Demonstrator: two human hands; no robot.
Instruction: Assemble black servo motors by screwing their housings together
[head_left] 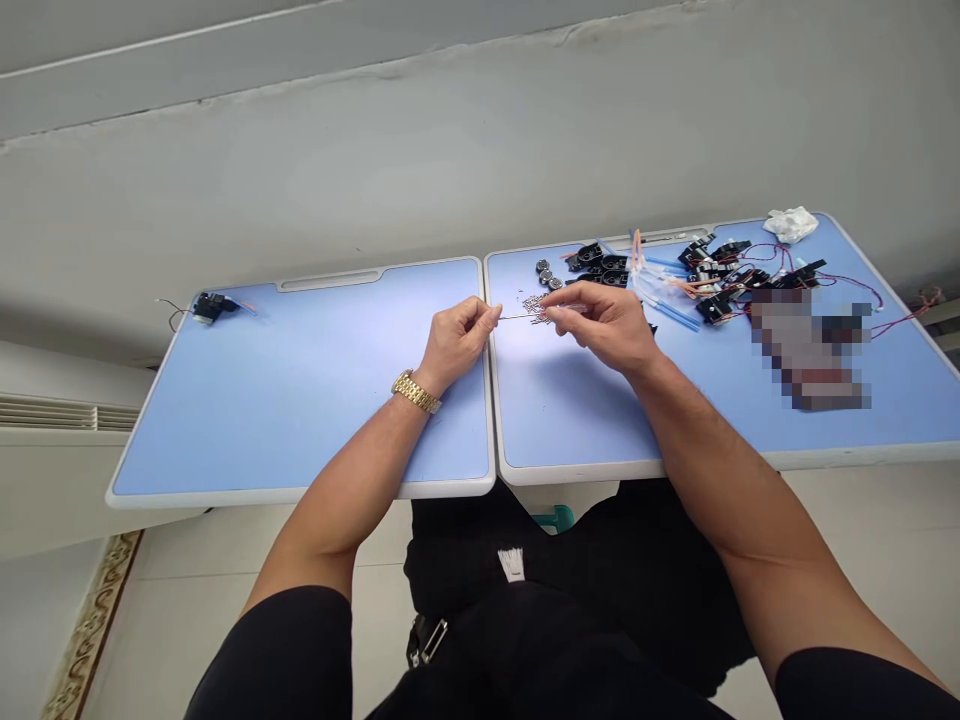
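Head view: a thin dark metal rod (521,317) is pointing left to right, level across the table, and both hands are pinching it closed. The left hand (457,345) is gripping its left end and the right hand (604,325) its right end. A heap of tiny silver screws (534,305) is sitting at 12 o'clock, black plastic servo housings (600,262) are spreading toward 2 o'clock, and everything is resting on a pale blue folding table (300,400).

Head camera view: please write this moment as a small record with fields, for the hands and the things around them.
Left hand: pinches one end of a thin wire
Right hand: pinches the wire's other end
Things: small metal parts lie under the wire
Wrist: gold wristwatch on the left
Rest: black electronic modules, blue tubes, white tissue, blue folding table
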